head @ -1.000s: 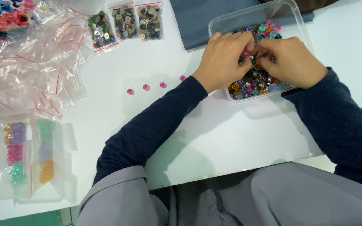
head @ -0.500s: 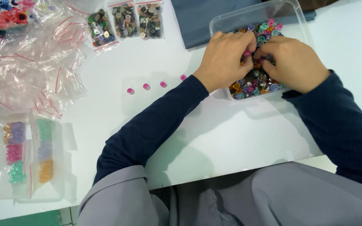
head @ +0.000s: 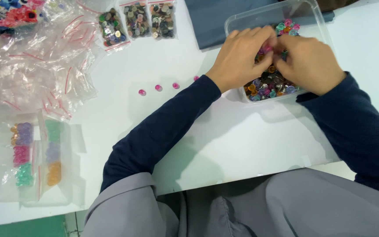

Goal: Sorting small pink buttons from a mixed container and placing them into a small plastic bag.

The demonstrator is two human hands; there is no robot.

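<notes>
Beads [head: 270,83] sit in the clear tub [head: 237,24], far right of the surface. My left hand [head: 242,57] and right hand [head: 308,61] dig there, fingers pinching something pink, I think. Picking step; next needs a clean single-bead pinch.

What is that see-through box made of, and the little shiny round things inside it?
The box looks like thin clear plastic: the white table and dark cloth show through its glossy walls. The beads look like glossy plastic, maybe glass, with bright colours and small highlights. The left hand and right hand cover many of them.
</notes>
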